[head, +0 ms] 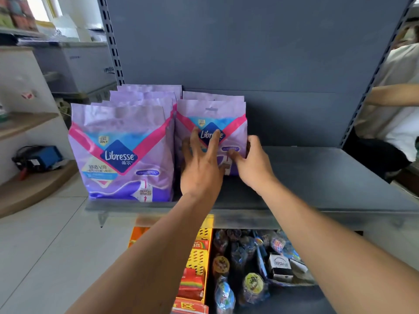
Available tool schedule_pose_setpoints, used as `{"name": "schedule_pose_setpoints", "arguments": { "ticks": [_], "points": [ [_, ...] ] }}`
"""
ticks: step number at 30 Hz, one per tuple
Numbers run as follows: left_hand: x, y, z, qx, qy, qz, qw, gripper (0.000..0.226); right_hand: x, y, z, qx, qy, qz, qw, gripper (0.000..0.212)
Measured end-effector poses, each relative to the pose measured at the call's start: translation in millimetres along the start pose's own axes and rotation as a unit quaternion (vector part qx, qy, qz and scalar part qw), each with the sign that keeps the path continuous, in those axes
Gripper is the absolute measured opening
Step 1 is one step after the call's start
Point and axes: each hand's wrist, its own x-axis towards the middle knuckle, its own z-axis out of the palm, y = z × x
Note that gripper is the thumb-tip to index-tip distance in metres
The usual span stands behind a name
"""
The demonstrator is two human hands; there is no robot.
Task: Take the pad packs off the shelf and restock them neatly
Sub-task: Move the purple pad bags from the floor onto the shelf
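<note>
Grey metal shelf (317, 177) with two rows of purple Libresse pad packs standing upright, long axis vertical, printed faces toward the camera. The left row (120, 152) reaches the shelf's front edge, several packs deep. The right row (212, 114), just beside it and touching, is shorter and sits further back; only two packs can be made out there.

The left hand (199, 164) lies flat against the face of the front right-row pack, fingers straight and spread, pressing rather than grasping. The right hand (254, 162) cups that pack's right edge, fingers curled round the side and thumb on the front. Both hands are in contact with it, the pack directly ahead of them. The bare shelf lies to the right.

Judged step: squaring the right row against the left. The right hand, on the free edge, is better placed to steer.
</note>
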Motion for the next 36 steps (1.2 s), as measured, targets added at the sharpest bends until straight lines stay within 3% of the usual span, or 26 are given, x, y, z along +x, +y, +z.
{"name": "schedule_pose_setpoints", "arguments": {
  "ticks": [6,14,19,24,29,33,36],
  "points": [
    [16.4,-4.6,3.2,0.031,0.04,0.005,0.999,0.074,9.4,1.9,4.5,0.001,0.034,-0.029,0.999,0.029],
    [14.8,-10.5,7.6,0.06,0.032,0.014,0.998,0.079,6.3,4.3,4.3,-0.08,0.005,-0.013,0.997,0.037],
    [17.9,-10.8,7.2,0.068,0.045,0.012,0.997,0.083,3.7,1.3,6.1,-0.072,0.036,-0.016,0.997,0.038],
    [14.3,-7.6,6.9,0.083,0.041,0.012,0.996,0.084,6.1,-4.6,4.7,-0.096,0.002,0.011,0.995,0.038],
    [10.7,-4.1,-5.4,0.051,0.031,0.027,0.998,0.075,1.0,-11.9,-2.9,-0.111,0.005,0.013,0.994,0.055],
    [-2.3,8.6,-21.6,-0.001,0.014,0.057,0.998,0.066,-21.0,-20.9,-16.1,-0.207,0.043,-0.044,0.977,0.053],
    [-17.7,19.9,-35.1,-0.02,0.016,0.082,0.996,0.056,-49.6,-26.7,-36.8,-0.33,0.052,-0.141,0.932,0.045]
  ]
}}
